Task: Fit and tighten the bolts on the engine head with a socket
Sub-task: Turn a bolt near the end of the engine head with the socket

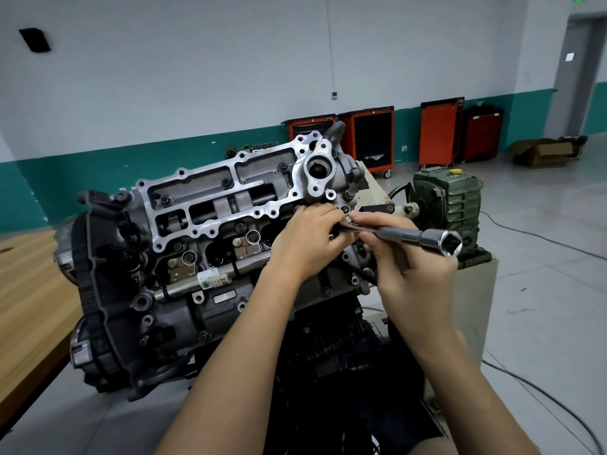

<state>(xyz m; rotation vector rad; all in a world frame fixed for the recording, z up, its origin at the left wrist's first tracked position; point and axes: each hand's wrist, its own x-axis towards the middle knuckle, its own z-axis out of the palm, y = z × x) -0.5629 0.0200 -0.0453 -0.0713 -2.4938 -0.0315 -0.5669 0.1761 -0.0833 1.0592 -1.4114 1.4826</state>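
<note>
**Hands at the head's right end**

Our right hand (410, 274) gripped the socket wrench (423, 239) right of centre, its open socket facing us. Our left hand (305, 247) curled its fingers against the engine head (213, 195), mid-frame. What it pinched, we could not tell.

1. Cream engine stand (473, 297): green gearbox (450, 205) on top, engine (184, 310) held at its side.
2. Grey tiled floor (542, 290): red tool cabinets (374, 139) along far wall, open cardboard box (542, 152), cables (532, 236) near stand.
3. Wooden bench (29, 290) beside engine.
</note>
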